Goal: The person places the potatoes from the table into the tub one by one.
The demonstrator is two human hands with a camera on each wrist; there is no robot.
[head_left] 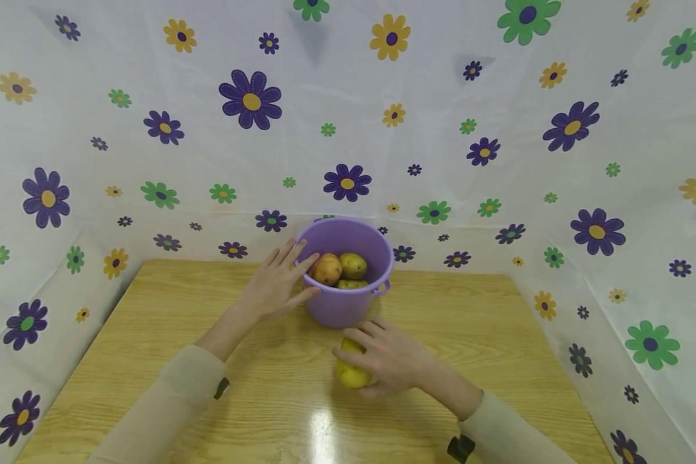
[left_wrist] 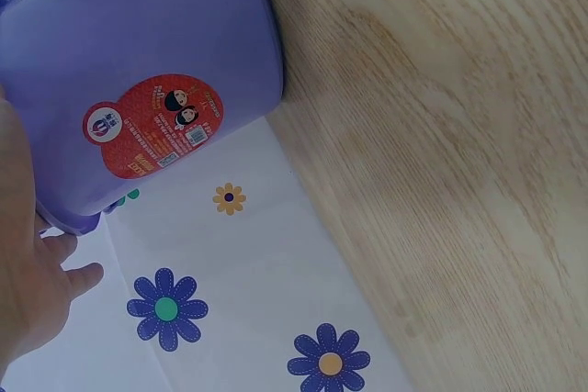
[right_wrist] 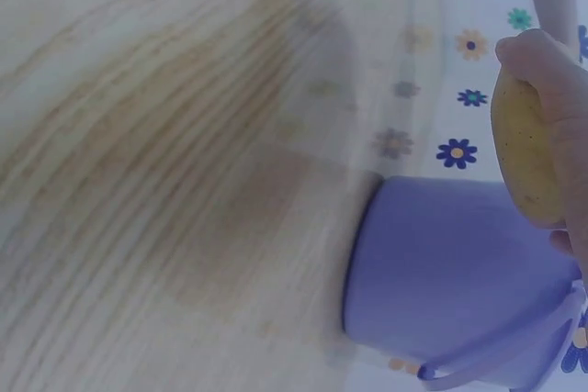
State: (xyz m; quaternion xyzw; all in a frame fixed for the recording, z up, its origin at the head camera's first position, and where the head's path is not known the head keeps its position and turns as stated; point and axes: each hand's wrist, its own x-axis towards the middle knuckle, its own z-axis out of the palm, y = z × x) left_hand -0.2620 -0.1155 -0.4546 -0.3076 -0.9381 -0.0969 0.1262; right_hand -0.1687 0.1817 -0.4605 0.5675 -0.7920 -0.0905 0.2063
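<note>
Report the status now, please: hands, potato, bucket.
Left hand steadies purple bucket. Right hand grips yellow potato near table. Nothing between.

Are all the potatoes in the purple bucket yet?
Not quite. About three potatoes already sit inside the purple bucket. The left hand rests flat against the bucket's side. The right hand grips one more yellow potato, low over the wooden table in front of the bucket. That one is still outside. No other loose potatoes show.

Wood-grain table (head_left: 180, 335) w/ glare, white flower-print sheet (head_left: 441, 129) bkgd.
</note>
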